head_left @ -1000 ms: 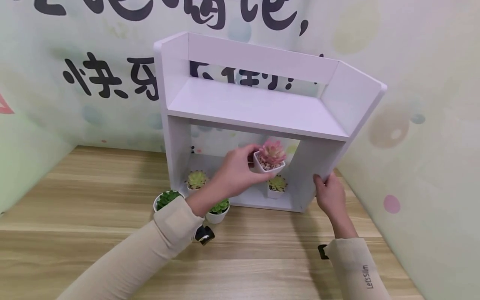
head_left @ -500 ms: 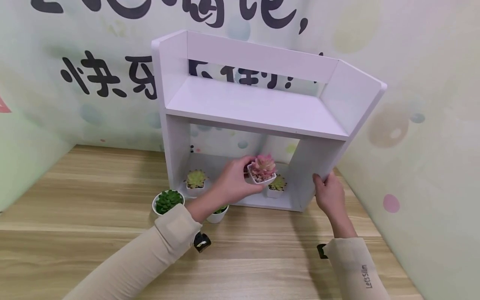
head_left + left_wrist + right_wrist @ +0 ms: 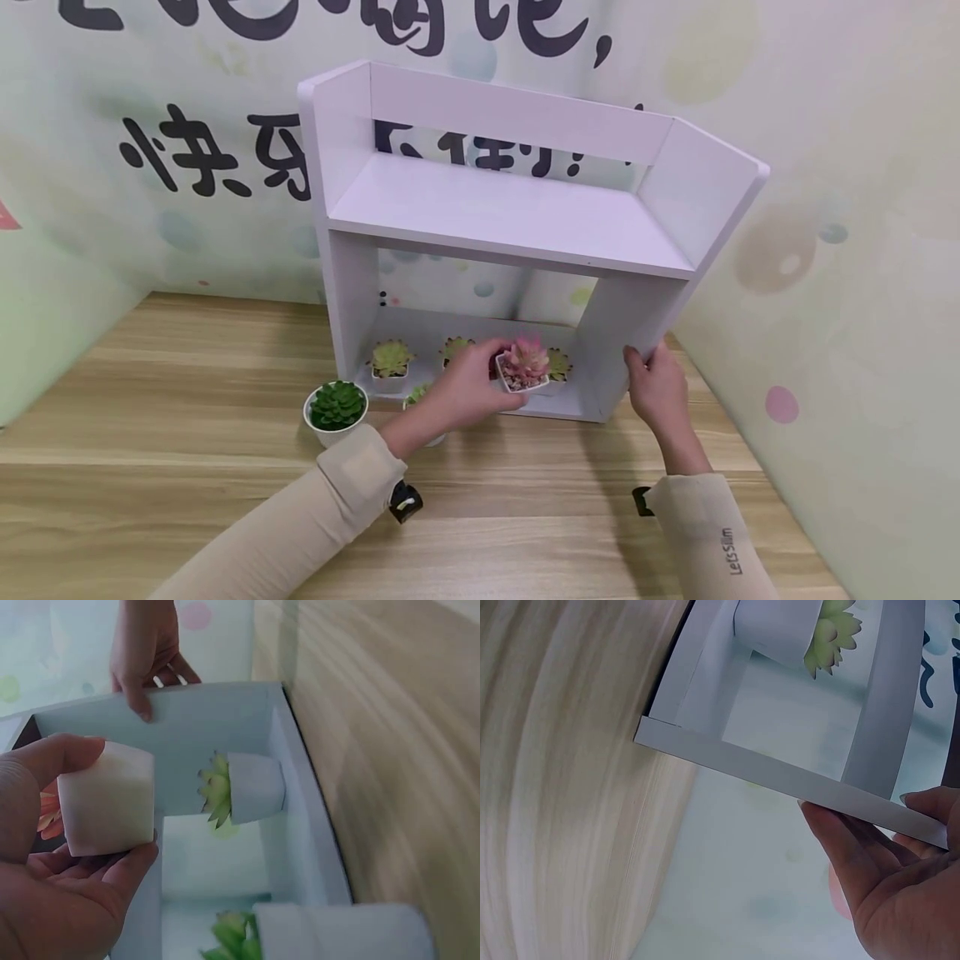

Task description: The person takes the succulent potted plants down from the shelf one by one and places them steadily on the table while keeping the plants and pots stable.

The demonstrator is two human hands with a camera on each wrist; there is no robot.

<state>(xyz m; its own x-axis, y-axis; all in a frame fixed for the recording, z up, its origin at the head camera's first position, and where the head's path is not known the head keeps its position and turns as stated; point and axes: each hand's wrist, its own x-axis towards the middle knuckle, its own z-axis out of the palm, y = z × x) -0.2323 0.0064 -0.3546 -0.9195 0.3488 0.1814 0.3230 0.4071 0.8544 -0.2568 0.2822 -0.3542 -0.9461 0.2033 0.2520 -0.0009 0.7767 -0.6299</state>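
Note:
In the head view my left hand holds a pink potted succulent, its white square pot pinched between thumb and fingers. The left wrist view shows that pot from beneath, held off the shelf floor. My right hand grips the side panel of the white shelf, thumb on the inner face and fingers outside. Yellow-green succulents stand on the lower board: one at the left, one partly behind my left hand, and one at the right, partly covered by the pink one.
A dark green succulent in a round white pot stands on the wooden table, left of my forearm. Another green potted plant is mostly hidden by my left wrist. Patterned walls rise behind and beside the shelf.
My left hand has lowered the pink succulent toward the lower board and slightly left, in front of the right-hand yellow-green plant. My right hand keeps its grip on the panel.

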